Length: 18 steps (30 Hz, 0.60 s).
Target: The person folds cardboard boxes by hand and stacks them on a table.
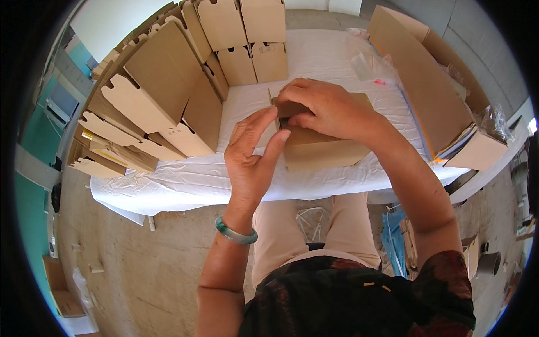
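A small brown cardboard box (325, 154) sits on the white-covered table in front of me, its left side flap standing up. My right hand (325, 106) reaches over the top from the right. Its bent fingers and thumb hold the cardboard near the box's left end, and the fingertips are partly hidden. At that same end my left hand (252, 146), with a green bangle on the wrist, is raised beside the flap. Its fingers and thumb are apart, with the fingertips close to the flap; whether they touch it I cannot tell.
Several folded cardboard boxes (163, 73) stand stacked along the table's left and back. At the right lies a large open carton (426, 84) with plastic wrap in it. Clear plastic bags (373, 67) rest beside it. A blue bag (394, 241) is below the table edge.
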Each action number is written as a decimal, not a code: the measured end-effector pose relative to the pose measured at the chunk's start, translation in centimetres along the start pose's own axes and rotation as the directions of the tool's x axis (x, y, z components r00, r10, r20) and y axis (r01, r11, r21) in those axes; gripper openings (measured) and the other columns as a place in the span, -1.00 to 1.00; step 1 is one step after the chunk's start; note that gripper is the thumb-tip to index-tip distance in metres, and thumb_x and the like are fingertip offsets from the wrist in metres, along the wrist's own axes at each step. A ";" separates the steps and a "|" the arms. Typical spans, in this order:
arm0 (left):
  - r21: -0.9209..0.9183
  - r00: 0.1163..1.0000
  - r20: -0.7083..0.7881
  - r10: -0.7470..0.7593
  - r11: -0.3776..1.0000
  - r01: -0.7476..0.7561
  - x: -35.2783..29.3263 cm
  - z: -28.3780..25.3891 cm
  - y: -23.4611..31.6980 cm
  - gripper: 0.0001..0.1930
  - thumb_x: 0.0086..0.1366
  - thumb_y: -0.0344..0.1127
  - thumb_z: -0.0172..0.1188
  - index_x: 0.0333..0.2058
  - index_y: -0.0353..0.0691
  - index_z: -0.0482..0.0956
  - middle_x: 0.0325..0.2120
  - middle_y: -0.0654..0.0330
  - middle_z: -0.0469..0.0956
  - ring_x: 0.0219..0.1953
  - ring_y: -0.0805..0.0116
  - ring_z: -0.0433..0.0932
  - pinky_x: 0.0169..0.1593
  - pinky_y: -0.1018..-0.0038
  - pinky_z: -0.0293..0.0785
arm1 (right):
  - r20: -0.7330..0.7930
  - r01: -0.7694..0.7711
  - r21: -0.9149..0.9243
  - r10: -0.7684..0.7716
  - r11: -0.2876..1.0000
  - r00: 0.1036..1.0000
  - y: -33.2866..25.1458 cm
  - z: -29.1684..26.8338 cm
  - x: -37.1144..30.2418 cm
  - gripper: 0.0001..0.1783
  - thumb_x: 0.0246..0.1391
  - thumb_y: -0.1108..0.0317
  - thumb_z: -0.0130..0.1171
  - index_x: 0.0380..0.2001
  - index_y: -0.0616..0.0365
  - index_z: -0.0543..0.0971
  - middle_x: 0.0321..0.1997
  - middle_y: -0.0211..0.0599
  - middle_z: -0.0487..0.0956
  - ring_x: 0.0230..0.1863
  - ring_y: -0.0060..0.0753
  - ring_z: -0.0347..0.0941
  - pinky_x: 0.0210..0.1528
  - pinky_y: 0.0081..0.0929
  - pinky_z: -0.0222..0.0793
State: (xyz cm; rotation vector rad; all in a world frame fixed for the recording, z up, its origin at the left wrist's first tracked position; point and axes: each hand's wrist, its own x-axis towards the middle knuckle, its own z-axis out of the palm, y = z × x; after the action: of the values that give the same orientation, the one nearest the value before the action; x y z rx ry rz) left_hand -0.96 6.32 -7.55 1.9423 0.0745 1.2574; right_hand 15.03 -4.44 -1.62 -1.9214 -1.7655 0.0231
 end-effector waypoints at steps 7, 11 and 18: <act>0.370 0.950 0.161 0.269 0.876 -0.311 1.1 0.7 1.3 -0.69 -0.01 -0.56 0.36 -0.21 -0.28 0.68 -0.22 0.13 0.62 -0.21 0.18 0.57 -0.14 0.39 0.52 | -0.066 0.083 -0.041 -0.085 0.996 0.994 1.1 0.2 0.2 -0.81 0.04 0.32 0.24 -0.26 0.11 0.54 -0.27 -0.24 0.58 -0.22 -0.05 0.51 -0.21 -0.24 0.42; 0.408 0.946 0.224 0.233 0.859 -0.309 1.2 1.4 2.0 -0.73 0.01 -0.56 0.34 -0.24 -0.29 0.68 -0.25 0.13 0.60 -0.23 0.15 0.55 -0.17 0.35 0.51 | -0.037 0.072 0.011 -0.072 0.997 0.997 1.3 -0.4 0.1 -0.84 0.06 0.32 0.23 -0.33 0.15 0.53 -0.32 -0.21 0.57 -0.27 -0.02 0.50 -0.25 -0.20 0.38; 0.479 0.956 0.192 0.221 0.829 -0.288 0.8 1.5 2.2 -0.77 0.00 -0.53 0.35 -0.29 -0.27 0.68 -0.24 0.15 0.58 -0.22 0.15 0.54 -0.18 0.34 0.51 | -0.028 0.077 0.090 -0.075 0.993 0.997 1.0 -0.4 0.3 -0.86 0.06 0.34 0.22 -0.33 0.15 0.57 -0.32 -0.17 0.59 -0.27 -0.01 0.51 -0.24 -0.23 0.39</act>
State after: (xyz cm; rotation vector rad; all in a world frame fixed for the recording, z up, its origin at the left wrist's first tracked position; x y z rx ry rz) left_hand -0.14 4.30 -5.83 2.5540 0.0845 1.3777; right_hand 16.15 -4.35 -1.55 -1.7818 -1.7893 0.0520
